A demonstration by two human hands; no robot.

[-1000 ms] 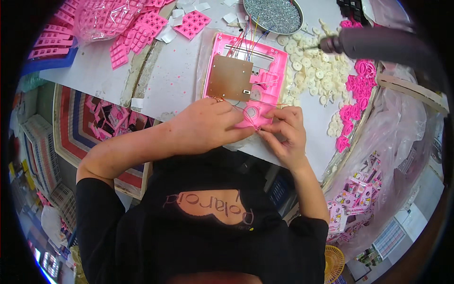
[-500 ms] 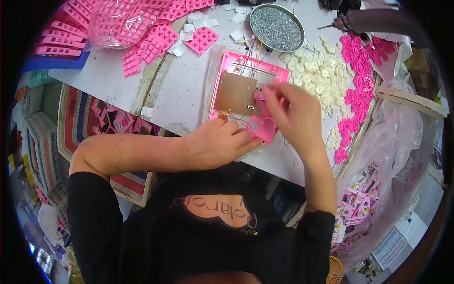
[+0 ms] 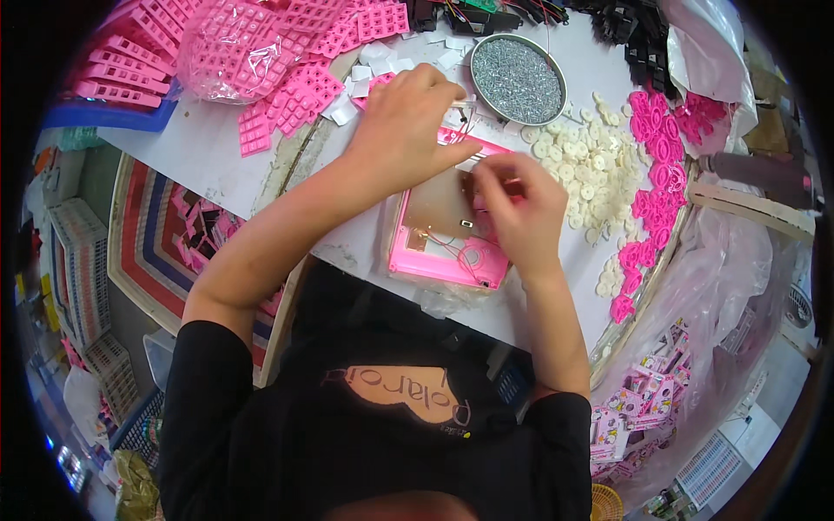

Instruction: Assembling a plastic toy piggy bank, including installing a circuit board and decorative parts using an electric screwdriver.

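A pink plastic housing (image 3: 443, 267) lies on the table in front of me, with a brown circuit board (image 3: 434, 207) and thin wires in it. My left hand (image 3: 404, 126) reaches over the far end of the housing, thumb stretched away from the fingers. Beside those fingers is a small clear piece (image 3: 466, 113) with dark wires. My right hand (image 3: 524, 208) is closed in a pinch at the board's right edge; its fingertips are blurred, so what they hold cannot be made out.
Behind the housing stands a round tin of screws (image 3: 519, 80). White plastic discs (image 3: 586, 165) and pink oval parts (image 3: 662, 187) are spread to the right. Pink keypad pieces (image 3: 291, 95) and a clear bag (image 3: 234, 52) lie far left. Black parts (image 3: 638, 43) are heaped far right.
My left hand has moved from the housing's near end to its far end. My right hand stays by the board's right edge. The thin-tipped dark tool has left its upper-right spot.
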